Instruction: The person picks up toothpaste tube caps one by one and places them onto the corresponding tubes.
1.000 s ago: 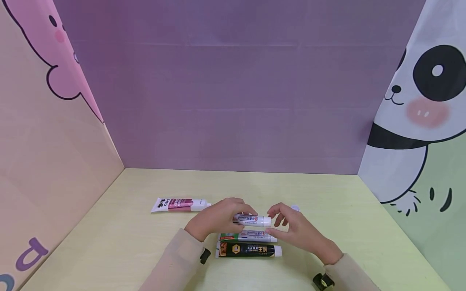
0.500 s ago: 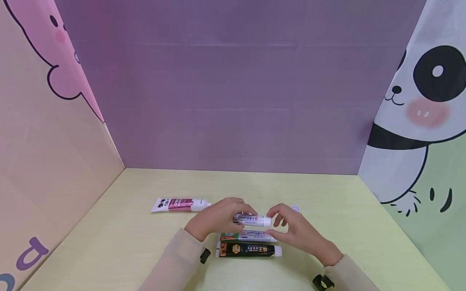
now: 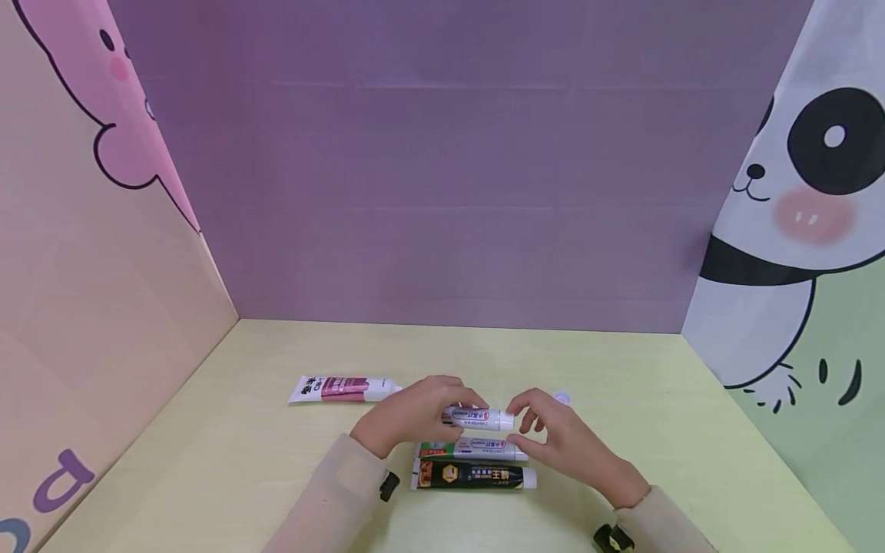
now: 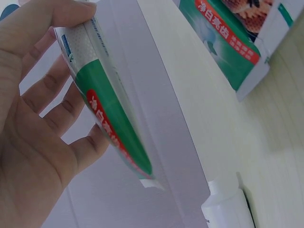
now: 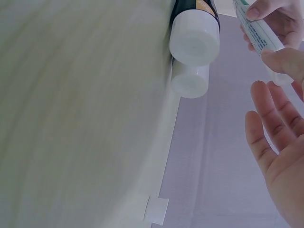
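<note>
In my left hand (image 3: 418, 411) I hold a white toothpaste tube (image 3: 477, 418) with green and red print, raised above the table; its capped end points right. The left wrist view shows my thumb (image 4: 78, 13) across that tube. My right hand (image 3: 563, 438) is at the capped end, thumb and forefinger spread on either side of the white cap (image 3: 507, 421), seemingly without gripping it. Just below lie a similar white and green tube (image 3: 484, 448) and a black toothpaste tube (image 3: 470, 475) with a white cap, side by side.
A white and pink tube (image 3: 343, 389) lies to the left behind my left hand; its narrow nozzle (image 4: 223, 186) is bare in the left wrist view. A small loose white cap (image 3: 561, 397) sits behind my right hand. Printed panels surround the pale table (image 3: 276, 476).
Both hands and the held toothpaste tube stay almost in place. The whole head view has shifted very slightly.
</note>
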The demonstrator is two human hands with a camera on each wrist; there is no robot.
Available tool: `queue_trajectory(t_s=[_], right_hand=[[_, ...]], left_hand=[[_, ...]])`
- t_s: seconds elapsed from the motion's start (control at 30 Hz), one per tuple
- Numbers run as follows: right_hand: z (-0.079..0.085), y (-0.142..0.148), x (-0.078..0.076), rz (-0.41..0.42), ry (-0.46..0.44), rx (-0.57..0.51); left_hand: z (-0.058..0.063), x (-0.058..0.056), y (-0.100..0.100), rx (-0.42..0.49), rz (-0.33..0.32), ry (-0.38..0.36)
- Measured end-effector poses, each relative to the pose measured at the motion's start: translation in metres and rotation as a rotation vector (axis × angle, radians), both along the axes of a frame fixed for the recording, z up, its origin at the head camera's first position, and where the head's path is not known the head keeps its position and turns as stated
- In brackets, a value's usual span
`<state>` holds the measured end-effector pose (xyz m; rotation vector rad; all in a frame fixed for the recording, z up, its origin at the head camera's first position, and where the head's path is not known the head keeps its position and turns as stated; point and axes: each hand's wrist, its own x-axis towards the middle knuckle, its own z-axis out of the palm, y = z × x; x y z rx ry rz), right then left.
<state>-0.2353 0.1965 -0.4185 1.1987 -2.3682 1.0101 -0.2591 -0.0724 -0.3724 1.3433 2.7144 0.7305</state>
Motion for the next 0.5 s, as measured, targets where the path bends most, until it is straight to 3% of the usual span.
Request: queue_trajectory(t_s=[0.5], right_hand=[[0.002, 0.0015, 0.0025, -0.011, -0.039, 0.024]], left_hand=[[0.0002, 0.0014, 0.0022, -0.007, 0.003, 0.002]])
